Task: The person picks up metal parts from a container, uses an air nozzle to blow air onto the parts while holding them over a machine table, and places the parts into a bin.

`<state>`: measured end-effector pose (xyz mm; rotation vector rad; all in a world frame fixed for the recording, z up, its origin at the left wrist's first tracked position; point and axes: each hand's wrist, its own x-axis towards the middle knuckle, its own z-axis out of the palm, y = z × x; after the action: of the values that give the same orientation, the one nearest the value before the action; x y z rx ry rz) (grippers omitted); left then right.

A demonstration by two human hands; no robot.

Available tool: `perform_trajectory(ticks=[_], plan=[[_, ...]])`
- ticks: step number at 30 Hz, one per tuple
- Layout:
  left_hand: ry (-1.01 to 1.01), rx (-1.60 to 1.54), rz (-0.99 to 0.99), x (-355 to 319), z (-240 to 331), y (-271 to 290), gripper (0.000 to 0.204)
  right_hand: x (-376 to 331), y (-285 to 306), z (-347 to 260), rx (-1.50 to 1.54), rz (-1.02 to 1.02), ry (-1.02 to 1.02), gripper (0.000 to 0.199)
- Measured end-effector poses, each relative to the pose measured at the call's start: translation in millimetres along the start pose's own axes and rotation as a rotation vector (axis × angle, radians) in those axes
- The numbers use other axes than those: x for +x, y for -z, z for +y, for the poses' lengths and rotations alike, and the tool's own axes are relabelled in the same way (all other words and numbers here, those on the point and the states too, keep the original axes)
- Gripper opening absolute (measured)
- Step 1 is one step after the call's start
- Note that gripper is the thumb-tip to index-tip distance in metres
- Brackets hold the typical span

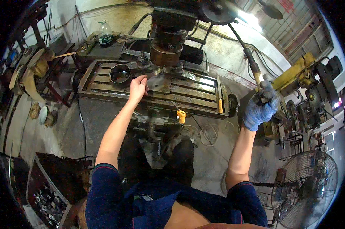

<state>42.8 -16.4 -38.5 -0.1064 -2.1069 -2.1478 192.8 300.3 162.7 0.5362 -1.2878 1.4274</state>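
Note:
My bare left hand (138, 88) is over the front of a slotted machine table (92, 91), its fingers pinched together. A thin, pale-tipped stick-like tool (156, 72) seems to come from them, pointing at the work area under the spindle head (166, 53); its kind is too small to make out. Left of that hand, a round pan of dark liquid (119, 73) stands on the table. Out to the right, my right hand (261, 105), in a blue-grey glove, is closed round the lower end of the machine's long lever (250, 57).
A yellow-handled tool (181, 116) is at the table's front edge, and another yellow handle (220, 105) lies at its right end. A large fan (308, 189) stands low right. A bin of metal pieces (48, 202) is low left. A plastic bottle (105, 35) stands behind.

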Motion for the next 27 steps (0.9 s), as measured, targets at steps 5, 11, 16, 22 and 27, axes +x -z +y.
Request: perform_trajectory(ticks=[5, 11, 16, 22, 27], plan=[[-0.101, 0.096, 0.031, -16.5, 26.0, 47.3, 0.026, -7.6, 1.0, 2.5, 0.003, 0.086, -0.051, 0.037], [-0.357, 0.845, 0.349, -2.2, 30.9, 116.0, 0.027, -18.5, -0.6, 4.4, -0.203, 0.043, 0.028, 0.040], [-0.396, 1.123, 0.272, -1.5, 16.5, 128.1, 0.027, -21.4, 6.8, 15.4, -0.118, -0.016, 0.099, 0.042], [-0.277, 1.117, 0.128, -12.9, 15.4, 123.4, 0.038, -23.2, 0.2, 8.6, -0.160, 0.041, 0.071, 0.042], [-0.203, 1.100, 0.052, -14.5, 37.7, 126.8, 0.045, -12.5, 0.8, 1.4, -0.103, -0.007, 0.053, 0.040]])
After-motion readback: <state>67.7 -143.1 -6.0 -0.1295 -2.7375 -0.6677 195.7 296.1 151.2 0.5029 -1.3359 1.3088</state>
